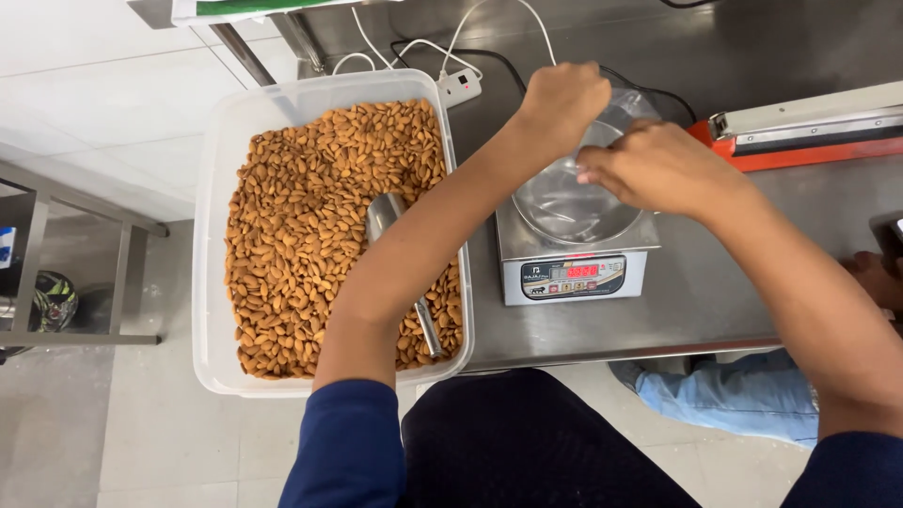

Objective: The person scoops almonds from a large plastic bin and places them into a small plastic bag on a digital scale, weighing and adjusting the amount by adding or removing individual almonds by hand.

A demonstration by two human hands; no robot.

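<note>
Steel counter [715, 282], both arms reaching over scale [574, 254], left hand [562, 99] and right hand [658, 167] fingers pinching clear bag [616, 118]

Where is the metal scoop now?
The metal scoop lies on the almonds in the plastic tub, partly under the left forearm, left of the scale.

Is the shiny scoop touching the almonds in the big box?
Touching. The head view shows the metal scoop lying right on the almonds in the clear tub, its handle resting across them, no gap. Neither hand holds it.
</note>
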